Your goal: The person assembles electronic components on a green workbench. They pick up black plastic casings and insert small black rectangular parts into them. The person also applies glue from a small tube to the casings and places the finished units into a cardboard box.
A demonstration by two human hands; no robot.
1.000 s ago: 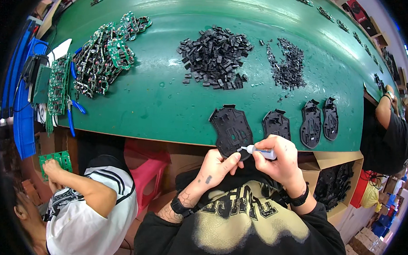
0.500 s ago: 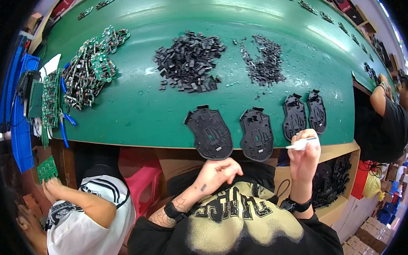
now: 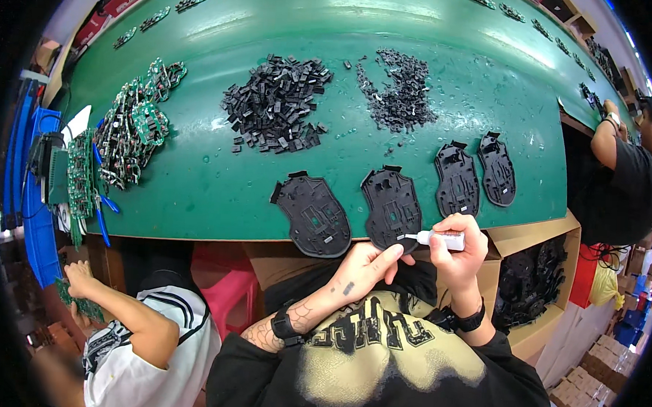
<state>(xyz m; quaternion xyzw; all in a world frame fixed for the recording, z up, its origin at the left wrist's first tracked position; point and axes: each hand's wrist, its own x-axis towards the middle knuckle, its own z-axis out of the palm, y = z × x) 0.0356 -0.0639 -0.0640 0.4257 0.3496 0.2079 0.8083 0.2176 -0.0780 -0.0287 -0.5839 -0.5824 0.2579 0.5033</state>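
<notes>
My right hand (image 3: 461, 246) is closed round a small white bottle with a thin nozzle (image 3: 448, 241), held nearly level. Its tip points left, over the lower part of a black mouse shell (image 3: 393, 206); whether it touches is too small to tell. My left hand (image 3: 367, 269) is at that shell's near end, thumb and curled fingers at its rim, the fingers partly hidden. Left of it lies another black shell (image 3: 312, 216). Two more, a third shell (image 3: 457, 179) and a fourth shell (image 3: 497, 169), lie to the right. All show their inner sides.
A heap of black rectangular pieces (image 3: 276, 103) and a heap of smaller black parts (image 3: 400, 90) lie on the green table (image 3: 195, 198). Circuit boards (image 3: 129, 129) and blue-handled pliers (image 3: 103, 219) are left. A carton of black parts (image 3: 533, 285) stands right. Co-workers sit on both sides.
My right hand has brought the bottle left and down to the second shell. My left hand has moved right to that shell's near end. The whole view has shifted slightly.
</notes>
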